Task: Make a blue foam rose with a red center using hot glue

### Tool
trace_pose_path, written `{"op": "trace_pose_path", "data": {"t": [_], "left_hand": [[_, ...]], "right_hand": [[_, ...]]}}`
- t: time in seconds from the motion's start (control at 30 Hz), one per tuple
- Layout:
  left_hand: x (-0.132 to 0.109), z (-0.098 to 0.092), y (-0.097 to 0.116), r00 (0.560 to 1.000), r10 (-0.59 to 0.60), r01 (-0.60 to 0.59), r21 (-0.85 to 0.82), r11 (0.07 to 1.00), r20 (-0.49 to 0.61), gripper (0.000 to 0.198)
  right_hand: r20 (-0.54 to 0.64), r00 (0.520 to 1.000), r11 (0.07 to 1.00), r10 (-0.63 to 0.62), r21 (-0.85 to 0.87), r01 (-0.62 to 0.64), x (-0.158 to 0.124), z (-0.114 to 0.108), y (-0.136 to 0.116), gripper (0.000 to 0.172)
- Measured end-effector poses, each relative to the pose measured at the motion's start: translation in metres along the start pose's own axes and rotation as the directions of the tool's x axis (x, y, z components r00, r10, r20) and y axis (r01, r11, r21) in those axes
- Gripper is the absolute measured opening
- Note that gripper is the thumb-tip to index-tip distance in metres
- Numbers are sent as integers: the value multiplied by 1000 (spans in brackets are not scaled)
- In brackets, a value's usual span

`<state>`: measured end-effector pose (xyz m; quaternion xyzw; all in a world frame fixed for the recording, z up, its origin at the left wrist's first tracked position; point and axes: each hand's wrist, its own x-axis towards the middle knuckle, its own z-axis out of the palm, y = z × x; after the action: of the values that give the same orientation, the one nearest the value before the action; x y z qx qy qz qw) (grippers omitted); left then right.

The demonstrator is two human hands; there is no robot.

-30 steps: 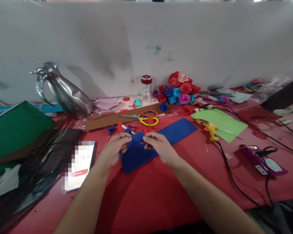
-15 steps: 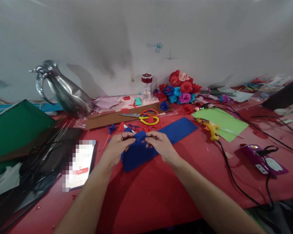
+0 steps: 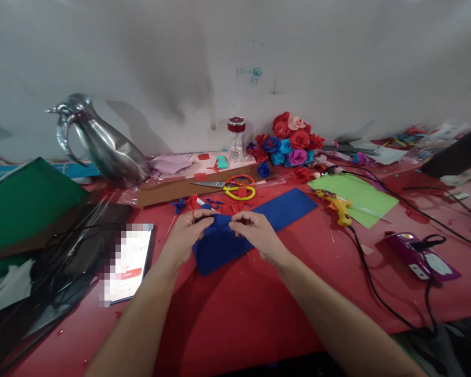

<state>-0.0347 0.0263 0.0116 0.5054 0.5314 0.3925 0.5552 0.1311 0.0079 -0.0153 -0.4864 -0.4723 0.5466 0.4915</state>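
Observation:
Between my hands is a small blue paper piece (image 3: 222,220), pinched at both ends. My left hand (image 3: 186,235) grips its left side between thumb and fingers. On its right side my right hand (image 3: 257,233) pinches in the same way. Below and behind lies a long blue paper strip (image 3: 290,209), slanting across the red table (image 3: 239,314); my hands hover over its left part. Scissors (image 3: 237,191) with yellow and orange handles rest just beyond. Blue and red paper scraps (image 3: 214,203) are scattered near my fingertips.
A yellow glue gun (image 3: 339,209) lies on light green paper (image 3: 367,196) at right, its cord running to a purple power strip (image 3: 424,256). A phone (image 3: 131,262) is at left, below a metal jug (image 3: 105,146). Behind are a glass jar (image 3: 236,141) and paper flowers (image 3: 290,141).
My fingers have shifted slightly on the small blue piece, which now looks flatter and lower between them. The right hand has moved a little to the left.

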Motion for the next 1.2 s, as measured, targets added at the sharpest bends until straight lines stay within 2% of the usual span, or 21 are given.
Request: {"op": "trace_pose_path", "data": {"t": [0.2,0.3,0.43,0.57,0.87,0.97,1.1,1.2], "left_hand": [[0,1,1,998,49,-50,24,998,51,19],[0,2,1,997,56,-56,-5,998,60,20],[-2,5,2,997,18,-15,-34,999,74,32],[-4,7,1,998,-2,5,-43,999,60,29],[-1,4,-1,996,47,-47,5,999,75,34],[-1,4,-2,991,81,-89,78,993,104,36],[-3,4,-1,984,113,-151,299,942,139,38],[-6,6,1,974,178,-219,400,890,137,28]], "right_hand": [[58,998,1000,-1,-20,2,-1,1,1,11],[20,1000,999,-22,-35,22,-1,0,1,12],[-25,999,999,-33,-35,32,-1,0,1,11],[-56,997,999,-44,-33,43,-1,0,2,12],[-39,998,998,-46,-52,44,-2,1,-1,12],[-39,997,995,-74,-66,71,-2,0,-4,16],[-18,996,993,-82,-91,80,0,-2,-3,17],[-6,997,993,-78,-89,77,1,-2,0,15]]}}
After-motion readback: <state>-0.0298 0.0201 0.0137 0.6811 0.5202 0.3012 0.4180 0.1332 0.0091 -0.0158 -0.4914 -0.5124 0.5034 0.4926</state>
